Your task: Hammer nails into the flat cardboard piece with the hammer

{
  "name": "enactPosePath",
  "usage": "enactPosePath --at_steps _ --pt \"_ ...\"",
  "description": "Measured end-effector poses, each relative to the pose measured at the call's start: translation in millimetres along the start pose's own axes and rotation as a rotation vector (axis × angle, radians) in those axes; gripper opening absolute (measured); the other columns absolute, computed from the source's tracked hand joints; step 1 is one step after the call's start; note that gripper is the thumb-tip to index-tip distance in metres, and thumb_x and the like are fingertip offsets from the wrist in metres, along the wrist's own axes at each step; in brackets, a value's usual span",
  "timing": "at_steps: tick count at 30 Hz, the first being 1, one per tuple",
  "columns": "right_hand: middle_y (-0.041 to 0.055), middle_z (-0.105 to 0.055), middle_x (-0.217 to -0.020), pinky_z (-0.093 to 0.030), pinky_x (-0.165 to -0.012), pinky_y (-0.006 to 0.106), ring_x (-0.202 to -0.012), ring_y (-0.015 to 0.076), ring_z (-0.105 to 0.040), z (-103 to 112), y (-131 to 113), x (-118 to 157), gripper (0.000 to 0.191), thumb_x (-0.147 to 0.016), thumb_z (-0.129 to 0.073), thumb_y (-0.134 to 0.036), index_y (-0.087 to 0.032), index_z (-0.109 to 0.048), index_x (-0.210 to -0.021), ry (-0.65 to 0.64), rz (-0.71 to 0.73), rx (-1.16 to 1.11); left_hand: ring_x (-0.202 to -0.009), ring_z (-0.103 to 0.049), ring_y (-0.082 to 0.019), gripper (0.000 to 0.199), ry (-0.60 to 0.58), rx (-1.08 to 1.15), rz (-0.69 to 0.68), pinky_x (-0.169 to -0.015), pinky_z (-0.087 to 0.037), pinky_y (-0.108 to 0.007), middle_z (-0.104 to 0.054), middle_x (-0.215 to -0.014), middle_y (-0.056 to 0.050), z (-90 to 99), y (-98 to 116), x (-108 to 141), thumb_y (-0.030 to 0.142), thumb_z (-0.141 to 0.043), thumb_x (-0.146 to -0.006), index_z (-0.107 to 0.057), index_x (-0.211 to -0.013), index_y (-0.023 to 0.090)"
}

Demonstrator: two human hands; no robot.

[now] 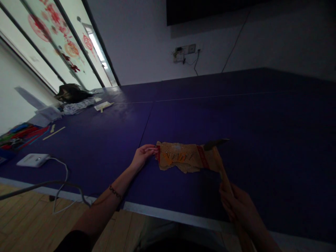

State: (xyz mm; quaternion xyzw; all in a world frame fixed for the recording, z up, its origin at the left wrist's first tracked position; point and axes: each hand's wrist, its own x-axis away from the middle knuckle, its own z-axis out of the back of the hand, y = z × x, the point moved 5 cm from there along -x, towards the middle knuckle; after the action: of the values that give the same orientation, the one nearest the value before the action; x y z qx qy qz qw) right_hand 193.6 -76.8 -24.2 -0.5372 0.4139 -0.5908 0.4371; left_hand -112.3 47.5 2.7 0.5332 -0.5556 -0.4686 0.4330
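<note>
A torn, layered piece of cardboard (181,164) with red bands lies on the purple table (204,119). Several nails (181,156) stick up slanted in a row from its middle, beside orange patches. My left hand (143,155) is closed at the cardboard's left end, fingers pressed together on its edge; whether anything small is pinched there is too dim to see. In my right hand (238,203) is a hammer (219,159), gripped by its wooden handle. The dark hammer head is over the cardboard's right end, and I cannot tell whether it touches.
At the left lie a white power bank (33,160) with a cable, thin wooden strips (54,133) and a heap of colourful items (19,134). A dark bag (72,92) sits farther back. Wall sockets (186,49) with cords are above the table's far edge.
</note>
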Motion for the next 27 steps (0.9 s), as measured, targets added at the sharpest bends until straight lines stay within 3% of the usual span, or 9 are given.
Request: enactPosePath --at_steps 6,10,17,27 --pt "-0.0116 -0.038 -0.034 -0.027 -0.026 0.017 -0.024 0.0051 -0.03 2.6 3.8 -0.6 0.023 -0.071 -0.054 -0.041 -0.019 -0.046 -0.075 0.024 -0.029 0.009 -0.054 -0.057 -0.01 0.015 0.005 -0.231 -0.075 -0.06 -0.047 -0.022 -0.067 -0.063 -0.002 -3.7 4.2 1.8 0.024 -0.068 -0.064 -0.067 -0.072 0.012" --pt "-0.0115 -0.037 -0.034 -0.026 -0.026 0.016 -0.024 0.005 -0.03 3.0 1.0 0.2 0.022 -0.071 -0.053 -0.04 -0.02 -0.045 -0.072 0.032 -0.015 0.026 -0.065 -0.061 -0.014 0.012 -0.038 -0.396 -0.136 -0.068 -0.048 -0.025 -0.069 -0.068 -0.003 -13.7 5.4 -1.6 0.025 -0.066 -0.065 -0.069 -0.065 0.013" --pt "-0.0114 -0.037 -0.036 -0.029 -0.027 0.017 -0.025 0.0049 -0.03 0.6 -7.1 2.3 0.022 -0.072 -0.052 -0.041 -0.019 -0.044 -0.072 0.024 -0.016 0.086 -0.069 -0.064 -0.016 0.01 -0.098 -0.484 -0.179 -0.069 -0.05 -0.026 -0.071 -0.075 -0.004 -28.1 -4.3 -5.4 0.023 -0.066 -0.066 -0.07 -0.069 0.015" --pt "-0.0099 -0.038 -0.038 -0.027 -0.028 0.018 -0.027 0.0056 -0.032 4.9 -2.2 2.7 0.023 -0.069 -0.056 -0.041 -0.019 -0.048 -0.072 0.048 -0.032 0.057 -0.074 -0.064 -0.015 0.011 -0.165 -0.707 -0.396 -0.071 -0.049 -0.024 -0.07 -0.082 -0.004 -34.7 -2.3 -0.6 0.022 -0.06 -0.075 -0.069 -0.079 0.017"
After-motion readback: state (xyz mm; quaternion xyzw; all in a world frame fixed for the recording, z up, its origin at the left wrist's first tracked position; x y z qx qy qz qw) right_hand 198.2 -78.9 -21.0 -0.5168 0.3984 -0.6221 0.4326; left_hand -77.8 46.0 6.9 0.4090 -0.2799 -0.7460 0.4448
